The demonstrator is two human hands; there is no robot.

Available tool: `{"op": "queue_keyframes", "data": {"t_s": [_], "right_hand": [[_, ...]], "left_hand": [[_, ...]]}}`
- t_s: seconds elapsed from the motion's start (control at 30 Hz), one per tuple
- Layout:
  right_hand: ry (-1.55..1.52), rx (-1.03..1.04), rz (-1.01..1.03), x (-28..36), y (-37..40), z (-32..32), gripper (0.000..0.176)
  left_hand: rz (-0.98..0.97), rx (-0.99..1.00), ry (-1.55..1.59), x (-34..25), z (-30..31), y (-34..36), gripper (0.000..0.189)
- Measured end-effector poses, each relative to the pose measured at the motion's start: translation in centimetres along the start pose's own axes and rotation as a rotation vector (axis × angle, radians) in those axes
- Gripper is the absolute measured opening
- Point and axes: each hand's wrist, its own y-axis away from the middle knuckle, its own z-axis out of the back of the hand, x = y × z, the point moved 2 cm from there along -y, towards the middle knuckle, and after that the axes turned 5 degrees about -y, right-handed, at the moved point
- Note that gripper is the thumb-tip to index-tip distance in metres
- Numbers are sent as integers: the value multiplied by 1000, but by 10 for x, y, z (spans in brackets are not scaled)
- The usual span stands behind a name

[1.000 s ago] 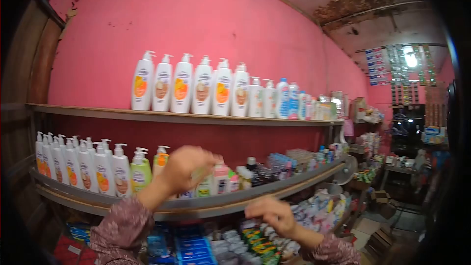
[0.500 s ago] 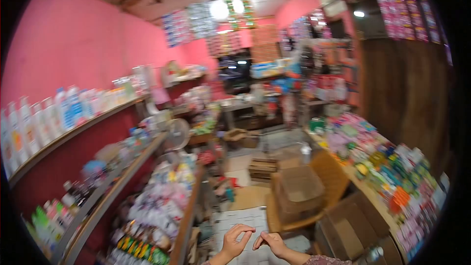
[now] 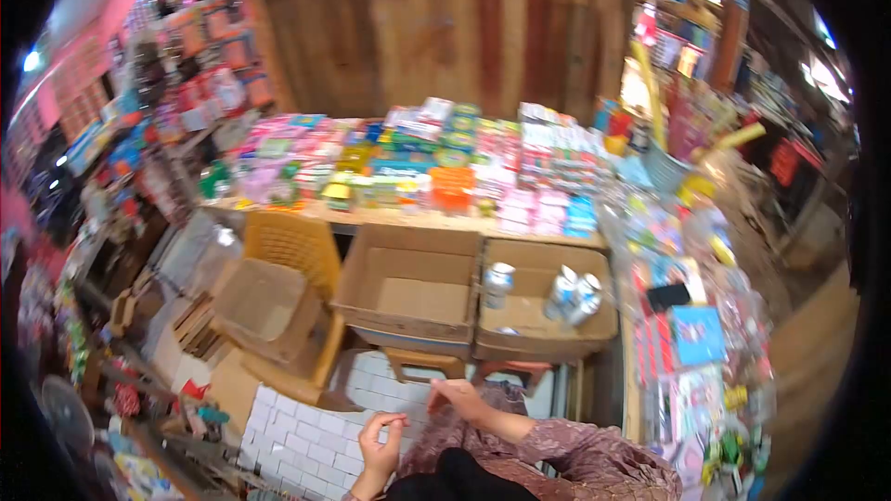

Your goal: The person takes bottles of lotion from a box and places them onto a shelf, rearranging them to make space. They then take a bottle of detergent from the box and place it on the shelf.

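Observation:
My left hand [image 3: 380,442] is low in the head view, above the white tiled floor, with fingers loosely bent and nothing visible in it. Close to its right, my right hand [image 3: 460,399] has its fingers loosely stretched, and no object shows there either. The hands are apart from each other. Beyond them stand two open cardboard boxes. Bare cardboard shows inside the left box [image 3: 413,289]; the right box [image 3: 531,345] holds several white cans [image 3: 498,284], some upright and some tilted.
A yellow plastic chair [image 3: 295,239] bears another cardboard box [image 3: 264,301] at left. Behind the boxes, a long wooden counter [image 3: 371,219] is covered with colourful packets. More goods, a blue book [image 3: 698,334] and a black phone-like object [image 3: 668,296] lie at right.
My view has swung to the right, from the shop's aisle to the packet-covered counter and the two boxes. Both hands remain low in view; my right hand's fingers look straighter.

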Motion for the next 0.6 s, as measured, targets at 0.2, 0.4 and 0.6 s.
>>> {"op": "queue_keyframes", "data": {"t_s": [0.2,0.4,0.6], "right_hand": [[-83,9,102,-4,40,5,35],[-11,-433,259,54,43,136,23],[1256,-726,137,81,22,344,21]], "left_hand": [[-102,311,1,-11,-38,-16,8],[-225,518,-104,-37,-86,-49,6],[-79,493,-68,-22,-148,-80,8]]}}
